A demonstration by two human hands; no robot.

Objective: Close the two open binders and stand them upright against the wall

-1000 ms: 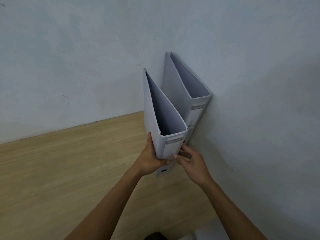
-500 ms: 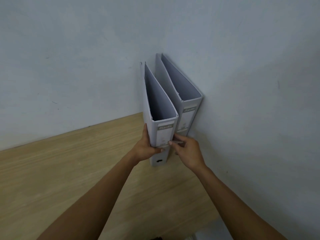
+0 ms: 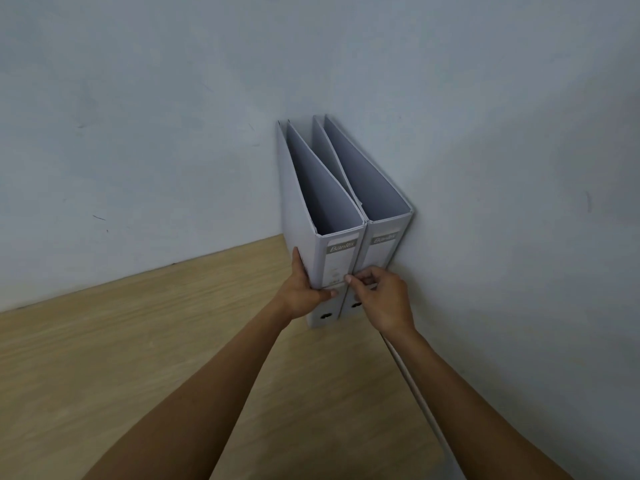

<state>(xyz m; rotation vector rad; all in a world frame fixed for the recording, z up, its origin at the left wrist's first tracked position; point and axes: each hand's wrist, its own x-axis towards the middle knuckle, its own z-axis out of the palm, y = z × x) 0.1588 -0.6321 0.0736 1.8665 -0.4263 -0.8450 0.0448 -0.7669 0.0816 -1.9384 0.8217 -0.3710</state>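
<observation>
Two pale grey lever-arch binders stand upright side by side in the corner, spines toward me. The left binder (image 3: 341, 261) touches the right binder (image 3: 382, 249), which stands against the right wall (image 3: 519, 202). My left hand (image 3: 306, 289) grips the left binder's outer side, thumb across the lower spine. My right hand (image 3: 379, 297) pinches the spine edge where the two binders meet, covering the lower part of the right binder's spine. Both binders are closed and look empty from above.
The binders rest on a light wooden tabletop (image 3: 156, 358) that meets the back wall (image 3: 138, 133). A pale strip (image 3: 412, 382) runs along the table's right edge beside the right wall.
The left binder moved right and back, closing the gap until it sits flush beside the right binder. Both hands travelled with it.
</observation>
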